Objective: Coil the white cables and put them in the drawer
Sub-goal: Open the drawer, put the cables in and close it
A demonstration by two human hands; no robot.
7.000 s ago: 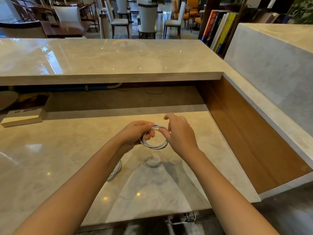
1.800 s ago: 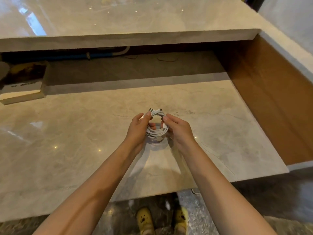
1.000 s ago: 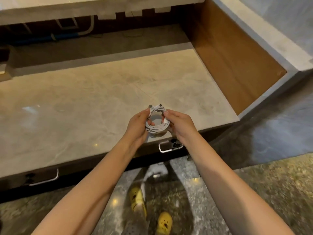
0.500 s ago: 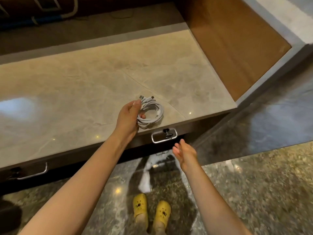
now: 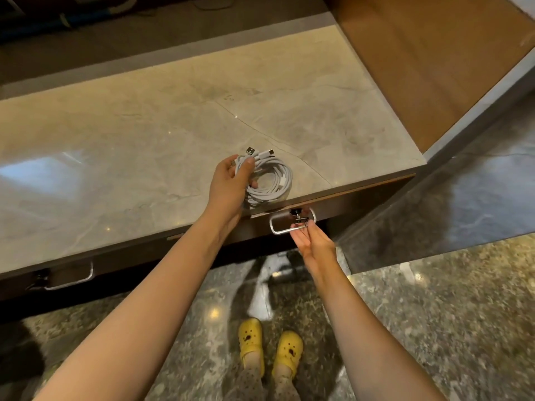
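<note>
My left hand (image 5: 228,186) grips the coiled white cables (image 5: 270,180) just above the front edge of the marble desk (image 5: 144,146); the plugs stick up past my fingers. Below the edge is a dark drawer front (image 5: 347,204), closed, with a metal handle (image 5: 292,222) and a small key in its lock. My right hand (image 5: 314,243) is palm-up under that handle, fingertips touching its bar, fingers loosely curled.
A second drawer handle (image 5: 69,277) sits at the lower left. A wooden side panel (image 5: 419,62) walls the desk on the right. My feet in yellow clogs (image 5: 270,348) stand on the polished stone floor below the desk.
My right hand let go of the coil, dropped below the desk edge and rose to the drawer handle. My left hand keeps the coil alone. The view tilted further down.
</note>
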